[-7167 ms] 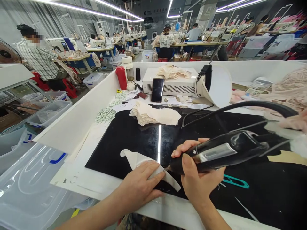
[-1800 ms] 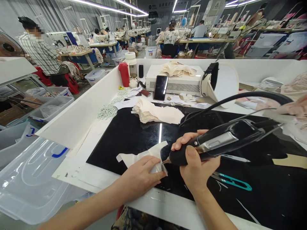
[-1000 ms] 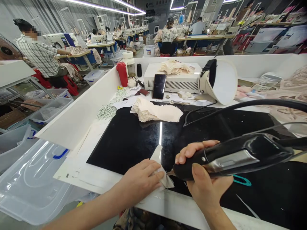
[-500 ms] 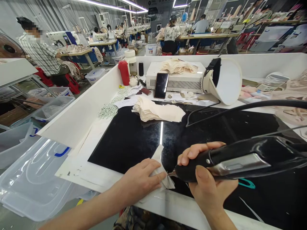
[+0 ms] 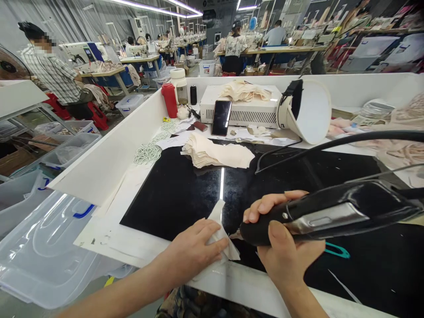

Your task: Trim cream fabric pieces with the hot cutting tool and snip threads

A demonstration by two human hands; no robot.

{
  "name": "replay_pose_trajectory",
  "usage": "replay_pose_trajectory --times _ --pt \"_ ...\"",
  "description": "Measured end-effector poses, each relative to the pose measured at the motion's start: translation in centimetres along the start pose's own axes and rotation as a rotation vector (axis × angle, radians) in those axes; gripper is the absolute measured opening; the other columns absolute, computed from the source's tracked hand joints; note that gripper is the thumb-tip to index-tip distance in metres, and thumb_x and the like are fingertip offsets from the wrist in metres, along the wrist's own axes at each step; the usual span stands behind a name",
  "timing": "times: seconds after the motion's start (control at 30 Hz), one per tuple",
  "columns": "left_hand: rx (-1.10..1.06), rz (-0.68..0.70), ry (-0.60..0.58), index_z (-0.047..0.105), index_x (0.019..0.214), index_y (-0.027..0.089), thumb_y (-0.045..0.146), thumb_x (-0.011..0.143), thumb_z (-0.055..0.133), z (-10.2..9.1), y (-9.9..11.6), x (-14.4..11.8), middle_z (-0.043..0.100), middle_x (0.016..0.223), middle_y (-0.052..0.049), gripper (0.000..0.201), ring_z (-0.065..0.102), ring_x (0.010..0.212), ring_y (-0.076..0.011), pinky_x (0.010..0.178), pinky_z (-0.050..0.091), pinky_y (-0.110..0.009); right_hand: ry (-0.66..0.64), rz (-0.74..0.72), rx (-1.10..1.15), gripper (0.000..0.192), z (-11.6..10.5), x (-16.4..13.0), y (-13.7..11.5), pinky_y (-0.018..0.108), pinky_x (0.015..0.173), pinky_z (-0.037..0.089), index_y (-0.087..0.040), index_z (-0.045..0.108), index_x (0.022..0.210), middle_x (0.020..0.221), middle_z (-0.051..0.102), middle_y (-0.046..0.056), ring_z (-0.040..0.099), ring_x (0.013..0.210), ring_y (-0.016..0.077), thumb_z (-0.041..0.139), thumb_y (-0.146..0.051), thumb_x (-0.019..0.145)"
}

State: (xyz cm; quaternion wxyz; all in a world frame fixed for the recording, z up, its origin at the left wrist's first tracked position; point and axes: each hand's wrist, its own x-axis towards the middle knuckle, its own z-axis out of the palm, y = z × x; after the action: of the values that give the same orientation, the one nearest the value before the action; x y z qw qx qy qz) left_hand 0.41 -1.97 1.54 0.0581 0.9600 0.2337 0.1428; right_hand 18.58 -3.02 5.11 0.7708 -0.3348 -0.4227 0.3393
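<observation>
A small cream fabric piece (image 5: 217,213) lies near the front edge of the black work surface (image 5: 172,194). My left hand (image 5: 202,243) presses and grips it, with fingers and thumb over the cloth. In my right hand (image 5: 281,247) is a black corded hand tool (image 5: 324,218) with a silver side plate, fingers wrapped round its front end. Its narrow metal tip (image 5: 234,236) is at the fabric's right edge, close to my left thumb; whether it touches is too small to tell. Further back sits a stack of cream fabric pieces (image 5: 218,152).
Behind stand a vented white box (image 5: 238,114) with more fabric on top, a phone (image 5: 221,117), a red bottle (image 5: 169,100) and a white cone-shaped lamp (image 5: 311,112). The tool's cable (image 5: 364,138) arches across the right side. A teal loop-shaped item (image 5: 338,250) lies beyond my right hand.
The tool in my right hand has shifted very slightly left and upward in the view. My left hand stays on the fabric piece, almost unmoved.
</observation>
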Motion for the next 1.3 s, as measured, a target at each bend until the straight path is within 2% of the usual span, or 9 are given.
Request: replay_pose_trajectory --times 0.43,0.67,0.77,0.9,0.97,1.1,1.2,1.3 --pt "-0.025 -0.041 -0.002 0.059 0.122 0.017 0.028 0.093 0.064 0.3 0.0 -0.3 0.054 0.127 -0.016 0.032 0.054 0.123 -0.0284 0.103 0.053 -0.042 -0.004 -0.005 0.018 0.032 0.8 0.2 0.8 0.033 0.061 0.054 -0.028 0.053 0.114 0.083 0.06 -0.003 0.06 0.066 0.0138 0.068 -0.018 0.088" --pt "-0.038 -0.052 0.008 0.062 0.12 0.016 0.027 0.095 0.061 0.4 -0.1 -0.1 0.055 0.129 -0.017 0.027 0.055 0.124 -0.0277 0.103 0.053 -0.041 0.004 -0.05 0.034 0.037 1.2 0.8 1.4 0.034 0.063 0.052 -0.027 0.052 0.116 0.085 0.061 -0.003 0.06 0.066 0.0137 0.071 -0.02 0.086" --pt "0.007 -0.055 0.012 0.06 0.122 0.014 0.029 0.092 0.065 0.8 0.7 -0.2 0.058 0.127 -0.017 0.033 0.056 0.122 -0.0286 0.104 0.052 -0.043 0.008 -0.033 0.021 0.034 1.3 0.7 1.4 0.034 0.063 0.052 -0.027 0.052 0.116 0.086 0.061 -0.003 0.061 0.066 0.0134 0.069 -0.017 0.088" --pt "0.097 -0.057 0.037 0.056 0.129 0.01 0.041 0.089 0.069 1.1 2.5 -0.7 0.059 0.127 -0.021 0.053 0.055 0.124 -0.032 0.104 0.051 -0.046 -0.02 0.003 0.021 0.032 1.0 0.3 0.9 0.033 0.062 0.053 -0.026 0.053 0.114 0.085 0.06 -0.003 0.061 0.066 0.0138 0.069 -0.017 0.088" --pt "0.107 -0.051 0.058 0.056 0.129 0.01 0.041 0.093 0.063 0.7 2.9 -0.7 0.059 0.129 -0.02 0.049 0.056 0.123 -0.0297 0.104 0.052 -0.043 -0.035 0.019 0.035 0.034 0.7 0.1 0.6 0.033 0.062 0.053 -0.027 0.053 0.113 0.084 0.06 -0.003 0.06 0.066 0.0141 0.072 -0.02 0.086" --pt "0.023 -0.005 0.083 0.062 0.114 0.009 0.021 0.102 0.045 -0.7 1.3 0.2 0.065 0.115 -0.014 0.024 0.061 0.113 -0.0225 0.102 0.052 -0.036 -0.044 0.019 0.057 0.036 0.3 -0.2 0.4 0.033 0.063 0.053 -0.028 0.054 0.115 0.084 0.06 -0.003 0.06 0.067 0.0145 0.074 -0.023 0.085" --pt "-0.123 0.05 0.048 0.064 0.106 0.012 0.017 0.102 0.043 -1.2 -1.0 1.3 0.066 0.11 -0.011 0.022 0.061 0.109 -0.0194 0.099 0.053 -0.031 -0.043 0.012 0.053 0.036 0.2 -0.3 0.5 0.034 0.063 0.053 -0.027 0.054 0.115 0.085 0.06 -0.002 0.06 0.067 0.0144 0.073 -0.022 0.086" --pt "-0.206 0.103 -0.006 0.063 0.109 0.013 0.019 0.103 0.042 -0.8 -2.9 2.0 0.066 0.112 -0.01 0.023 0.061 0.11 -0.0188 0.1 0.052 -0.031 -0.04 0.012 0.053 0.036 0.3 -0.3 0.5 0.033 0.064 0.054 -0.027 0.054 0.115 0.086 0.059 -0.002 0.06 0.068 0.0139 0.073 -0.023 0.086"
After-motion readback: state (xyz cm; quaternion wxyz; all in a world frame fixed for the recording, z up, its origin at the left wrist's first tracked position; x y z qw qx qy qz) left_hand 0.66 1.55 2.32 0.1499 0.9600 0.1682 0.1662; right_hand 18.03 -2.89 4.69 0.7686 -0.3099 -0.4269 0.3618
